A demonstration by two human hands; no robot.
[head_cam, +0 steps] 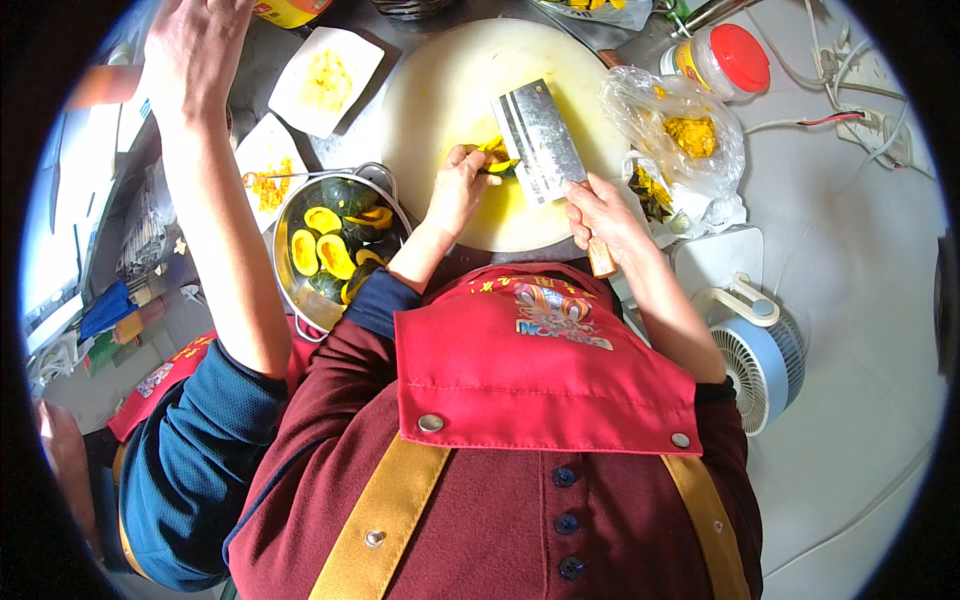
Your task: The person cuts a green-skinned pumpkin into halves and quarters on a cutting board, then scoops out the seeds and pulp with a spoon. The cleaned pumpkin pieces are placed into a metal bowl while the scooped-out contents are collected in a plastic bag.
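Observation:
A cleaver [538,139] with a wooden handle is in my right hand [609,211], its broad blade over the round white cutting board [439,82]. My left hand [459,189] holds a piece of green-skinned squash [501,166] with yellow flesh at the blade's left edge. Left of that hand stands a steel pot [281,251] with several halved, hollowed squashes [335,256] in it. A clear plastic bag [626,94] with orange squash pulp [691,136] lies right of the board, above dark peel pieces [649,193].
A co-worker's arm [217,225] reaches up along the left. Two white dishes [360,56] with chopped food stand between it and the board. At the right are a red-lidded jar [739,64], a small blue and white fan [757,360], and cables by wall sockets [881,131].

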